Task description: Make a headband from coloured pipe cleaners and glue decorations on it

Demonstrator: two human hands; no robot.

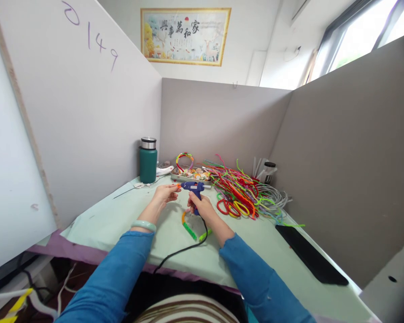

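Observation:
My right hand (202,207) is wrapped round the grip of a blue hot glue gun (192,187), its nozzle pointing left. My left hand (166,194) pinches a small orange piece (178,185) right at the nozzle tip. A half-hoop covered in orange and green pipe cleaner (189,228) lies on the pale green table cover (121,220) just below my right hand. The gun's black cord (185,250) runs back toward me over the table edge. A pale green bangle (143,225) sits on my left wrist.
A teal flask (148,160) stands at the back left. Behind the gun is a tray of small decorations (191,172) with a multicoloured hoop (184,158). A heap of coloured pipe cleaners (239,190) lies at the right, a black flat strip (309,255) nearer. Grey partitions enclose the desk.

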